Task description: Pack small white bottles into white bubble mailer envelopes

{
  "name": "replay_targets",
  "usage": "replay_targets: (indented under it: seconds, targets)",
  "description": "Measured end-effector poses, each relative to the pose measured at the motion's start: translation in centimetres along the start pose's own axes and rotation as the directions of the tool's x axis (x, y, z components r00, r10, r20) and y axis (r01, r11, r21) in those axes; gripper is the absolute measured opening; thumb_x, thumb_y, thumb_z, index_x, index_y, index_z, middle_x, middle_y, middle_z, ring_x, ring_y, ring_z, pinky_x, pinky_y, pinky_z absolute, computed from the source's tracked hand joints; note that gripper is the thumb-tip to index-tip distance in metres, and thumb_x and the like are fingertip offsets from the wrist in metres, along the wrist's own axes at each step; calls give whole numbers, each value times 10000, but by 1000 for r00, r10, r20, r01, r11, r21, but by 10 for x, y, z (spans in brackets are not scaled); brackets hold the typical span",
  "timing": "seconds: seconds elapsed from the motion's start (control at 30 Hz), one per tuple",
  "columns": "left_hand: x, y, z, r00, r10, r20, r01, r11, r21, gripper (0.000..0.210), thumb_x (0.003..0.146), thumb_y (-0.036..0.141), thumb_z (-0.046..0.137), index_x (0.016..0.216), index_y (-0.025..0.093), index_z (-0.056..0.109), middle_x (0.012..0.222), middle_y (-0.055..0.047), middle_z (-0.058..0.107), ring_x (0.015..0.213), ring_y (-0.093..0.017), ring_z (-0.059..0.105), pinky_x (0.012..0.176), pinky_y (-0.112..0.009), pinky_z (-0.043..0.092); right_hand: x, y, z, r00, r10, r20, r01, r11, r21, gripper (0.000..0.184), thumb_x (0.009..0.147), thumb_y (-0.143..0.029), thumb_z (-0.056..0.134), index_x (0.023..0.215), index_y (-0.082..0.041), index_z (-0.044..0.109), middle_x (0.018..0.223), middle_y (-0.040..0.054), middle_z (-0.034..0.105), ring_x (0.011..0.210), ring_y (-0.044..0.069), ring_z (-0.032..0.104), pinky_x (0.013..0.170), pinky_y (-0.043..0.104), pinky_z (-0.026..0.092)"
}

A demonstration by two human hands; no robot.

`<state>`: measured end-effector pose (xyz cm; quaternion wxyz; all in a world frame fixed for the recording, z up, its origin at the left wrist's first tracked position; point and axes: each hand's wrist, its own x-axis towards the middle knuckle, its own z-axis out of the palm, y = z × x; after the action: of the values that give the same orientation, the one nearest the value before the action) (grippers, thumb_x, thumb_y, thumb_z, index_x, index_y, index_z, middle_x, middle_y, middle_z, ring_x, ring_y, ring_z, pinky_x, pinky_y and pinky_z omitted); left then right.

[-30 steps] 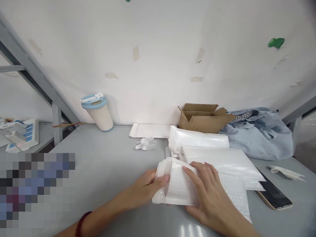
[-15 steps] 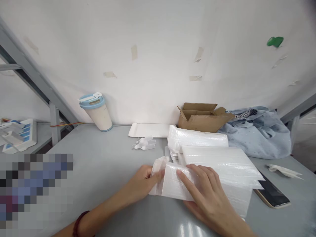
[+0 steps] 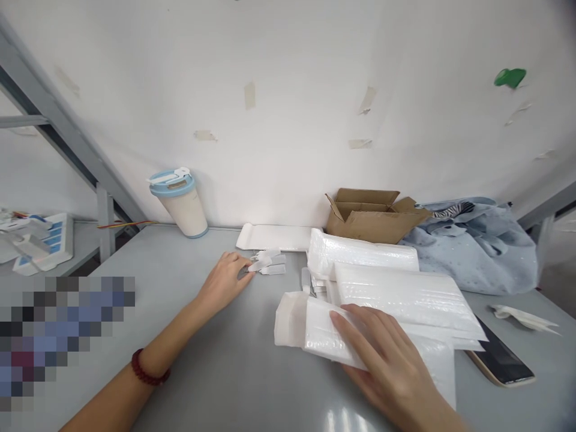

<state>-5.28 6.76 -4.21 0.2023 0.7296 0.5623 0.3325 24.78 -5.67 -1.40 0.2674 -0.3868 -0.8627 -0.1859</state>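
Note:
My right hand point(image 3: 391, 366) holds a white bubble-wrap pouch point(image 3: 333, 330), fingers on top and thumb underneath. The pouch's flap point(image 3: 290, 318) is unfolded toward the left. Farther back, my left hand point(image 3: 227, 277) pinches the near end of a small translucent plastic tube point(image 3: 258, 264). Several similar tubes point(image 3: 274, 270) lie beside it on the grey table. To the right of the held pouch, more bubble-wrap pouches point(image 3: 405, 294) are stacked loosely, partly hidden by my right hand.
A flat white packet point(image 3: 274, 237) lies along the wall. Behind the stack stands an open cardboard box point(image 3: 378, 225), beside a pale blue cloth bag point(image 3: 486, 252). A phone point(image 3: 506, 357) lies at right, near a crumpled wrapper point(image 3: 526, 318). A blue-lidded tumbler point(image 3: 182, 204) stands back left.
My left hand has let go of the pouch's flap end and moved back and left to the small tubes, pinching one. My right hand keeps the pouch nearly in place.

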Motion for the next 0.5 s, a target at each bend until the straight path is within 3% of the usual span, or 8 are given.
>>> replay_targets:
  seconds: [0.13, 0.3, 0.4, 0.5]
  targets:
    - [-1, 18, -20, 996, -20, 85, 32, 989, -143, 120, 729, 370, 702, 770, 279, 769, 797, -37, 700, 785, -231, 530, 659, -264, 392, -2, -3, -1, 998, -4, 59, 4, 1000, 1, 447, 837, -88, 462, 1283, -87, 499, 1197, 149, 540, 1091, 245, 493, 886, 380, 457]
    - [-6, 38, -52, 955, -8, 297, 95, 955, -280, 132, 714, 354, 741, 817, 287, 790, 806, -25, 679, 694, -181, 486, 610, -241, 385, -3, -6, 6, 998, 35, 59, -35, 999, -6, 453, 850, -133, 469, 1296, -64, 488, 1209, 171, 532, 1100, 251, 485, 866, 378, 474]
    - [-11, 43, -54, 910, 56, 411, 95, 936, -339, 118, 739, 352, 727, 808, 275, 786, 767, -32, 652, 702, -184, 500, 627, -251, 400, -2, -7, 8, 997, 56, 47, -57, 998, 9, 440, 848, -130, 459, 1281, -62, 497, 1203, 174, 530, 1105, 249, 480, 857, 377, 479]
    - [-15, 48, -44, 879, 137, 457, 62, 916, -396, 119, 756, 352, 721, 811, 267, 782, 778, -38, 654, 746, -196, 530, 680, -273, 425, -1, -8, 8, 996, 72, 58, -73, 997, 18, 436, 852, -133, 462, 1281, -60, 495, 1204, 173, 529, 1112, 242, 477, 854, 365, 484]
